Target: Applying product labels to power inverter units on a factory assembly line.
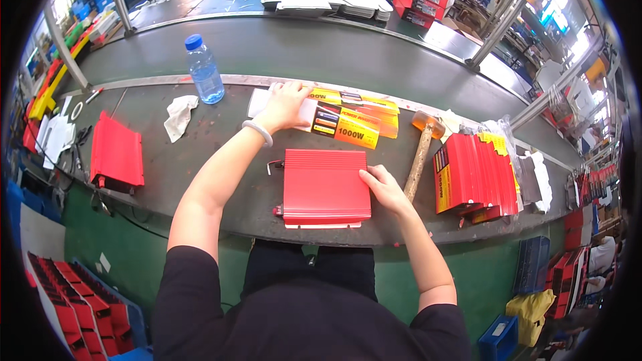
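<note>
A red ribbed metal power inverter (326, 187) lies flat on the dark workbench in front of me. My right hand (384, 189) grips its right edge, thumb on the top face. Beyond the inverter, my left hand (287, 105) is curled over the left end of some yellow printed labels (346, 125), thumb and fingers around a white part of them. Its fingertips are partly hidden. Several labels overlap there. A short cable and a small red fitting stick out from the inverter's left side.
A mallet (421, 154) lies right of the inverter, beside a row of red labelled inverters (475, 177). Another red inverter (117, 152) sits at the left. A water bottle (204, 70) and a crumpled cloth (179, 117) are near the bench's back rail.
</note>
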